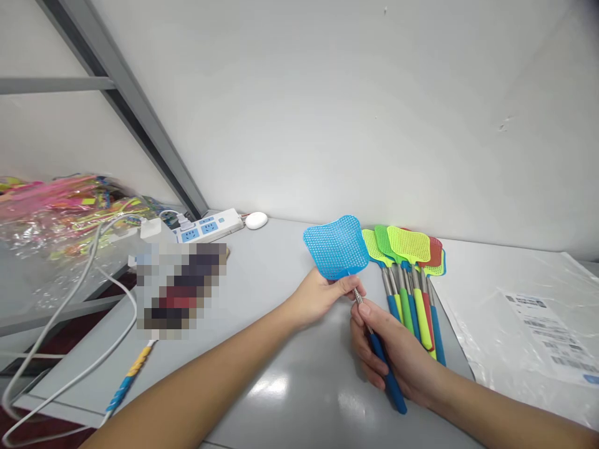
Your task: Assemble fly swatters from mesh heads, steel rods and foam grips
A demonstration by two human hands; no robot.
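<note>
A blue fly swatter (337, 248) with a perforated head, a thin metal shaft and a dark blue grip is held above the grey table. My left hand (322, 298) pinches it just below the head, thumb on top. Lower down, my right hand (381, 340) is closed around the metal shaft near the top of the grip. To the right of my hands lies a pile of several fly swatters (410, 244) in yellow, green, red and blue, their heads toward the wall and their handles toward me.
A clear plastic bag with a printed label (552, 337) lies at the right. At the left are a white power strip (210, 226), a round white object (256, 220), a blurred-out device with a cable, and plastic-wrapped colourful items (70, 212). A grey metal frame (126, 93) rises behind them.
</note>
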